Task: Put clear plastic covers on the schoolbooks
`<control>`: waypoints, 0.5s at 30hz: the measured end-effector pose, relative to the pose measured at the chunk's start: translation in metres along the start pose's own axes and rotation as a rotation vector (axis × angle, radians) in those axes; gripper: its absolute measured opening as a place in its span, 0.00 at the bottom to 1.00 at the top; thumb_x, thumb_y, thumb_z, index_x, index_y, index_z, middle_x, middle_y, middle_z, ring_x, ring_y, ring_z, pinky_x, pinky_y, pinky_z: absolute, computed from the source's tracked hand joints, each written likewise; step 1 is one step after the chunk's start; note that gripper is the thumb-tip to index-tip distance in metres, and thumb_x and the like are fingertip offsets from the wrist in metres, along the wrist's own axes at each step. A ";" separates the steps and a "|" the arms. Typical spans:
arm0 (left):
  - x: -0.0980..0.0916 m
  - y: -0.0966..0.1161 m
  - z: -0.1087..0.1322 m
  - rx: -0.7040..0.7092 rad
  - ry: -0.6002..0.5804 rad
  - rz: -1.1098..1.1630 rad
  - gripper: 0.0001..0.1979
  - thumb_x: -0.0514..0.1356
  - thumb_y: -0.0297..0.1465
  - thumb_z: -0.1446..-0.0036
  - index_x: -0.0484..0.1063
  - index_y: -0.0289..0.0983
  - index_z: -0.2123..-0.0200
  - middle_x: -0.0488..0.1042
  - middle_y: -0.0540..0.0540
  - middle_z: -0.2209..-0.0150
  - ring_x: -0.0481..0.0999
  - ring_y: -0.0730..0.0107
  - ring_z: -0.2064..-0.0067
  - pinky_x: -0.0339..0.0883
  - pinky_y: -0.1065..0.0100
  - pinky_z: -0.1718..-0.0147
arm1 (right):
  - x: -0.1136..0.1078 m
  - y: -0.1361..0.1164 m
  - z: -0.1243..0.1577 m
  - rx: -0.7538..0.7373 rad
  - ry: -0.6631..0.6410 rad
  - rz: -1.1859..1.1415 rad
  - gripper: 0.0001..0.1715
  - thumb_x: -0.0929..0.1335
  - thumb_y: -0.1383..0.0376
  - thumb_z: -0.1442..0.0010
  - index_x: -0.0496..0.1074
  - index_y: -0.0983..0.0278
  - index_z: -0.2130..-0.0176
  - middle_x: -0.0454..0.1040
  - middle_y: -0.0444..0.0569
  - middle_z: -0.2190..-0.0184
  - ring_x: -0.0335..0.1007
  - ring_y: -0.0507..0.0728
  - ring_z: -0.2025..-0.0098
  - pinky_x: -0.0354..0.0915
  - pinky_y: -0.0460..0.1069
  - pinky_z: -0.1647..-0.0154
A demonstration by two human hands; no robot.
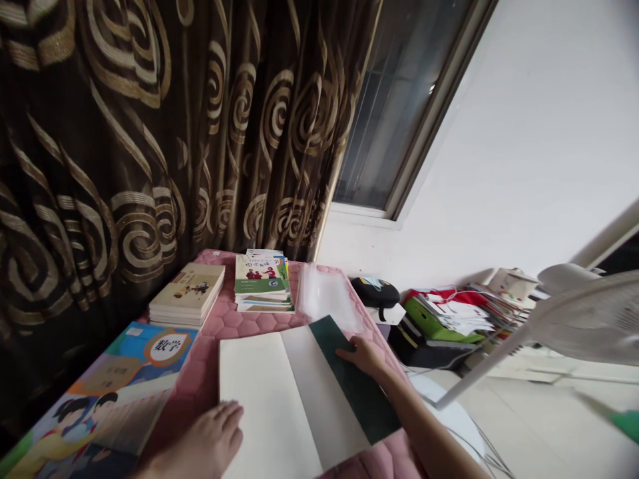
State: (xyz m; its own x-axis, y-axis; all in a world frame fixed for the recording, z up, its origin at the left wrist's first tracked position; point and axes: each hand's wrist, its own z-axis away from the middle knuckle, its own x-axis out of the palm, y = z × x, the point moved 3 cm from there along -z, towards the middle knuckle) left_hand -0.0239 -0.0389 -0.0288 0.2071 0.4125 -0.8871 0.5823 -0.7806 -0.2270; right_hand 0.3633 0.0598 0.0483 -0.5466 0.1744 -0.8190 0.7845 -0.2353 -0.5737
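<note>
An opened white booklet point(269, 392) lies on the pink quilted surface in front of me. Its right side has a pale grey strip point(319, 386) and a dark green cover flap point(357, 392). My right hand point(367, 359) is closed at the outer edge of that flap, one finger stretched over the green. Resting flat at the booklet's left edge, my left hand point(212, 436) has its fingers extended and nothing in them. A large blue mathematics textbook point(114, 399) with cartoon children lies to the left of it.
Beyond the booklet are a stack of beige books point(187, 296), a pile of thin books point(262, 283) and clear plastic covers point(327, 299). A white fan point(589, 319) stands right, near a black case point(374, 291) and papers point(454, 313). A patterned curtain point(174, 133) hangs left.
</note>
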 end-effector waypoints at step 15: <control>-0.006 -0.047 -0.019 -0.102 -0.278 0.068 0.27 0.48 0.12 0.47 0.72 0.35 0.49 0.72 0.40 0.42 0.73 0.63 0.43 0.69 0.64 0.48 | 0.011 0.025 0.028 0.084 0.044 -0.222 0.18 0.71 0.53 0.54 0.61 0.59 0.79 0.70 0.43 0.80 0.71 0.57 0.73 0.63 0.48 0.74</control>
State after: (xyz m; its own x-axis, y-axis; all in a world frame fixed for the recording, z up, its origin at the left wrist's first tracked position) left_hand -0.0374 0.0040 -0.0050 0.0333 0.2050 -0.9782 0.6532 -0.7453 -0.1339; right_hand 0.3688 0.0288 0.0248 -0.6885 0.2718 -0.6723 0.6182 -0.2646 -0.7401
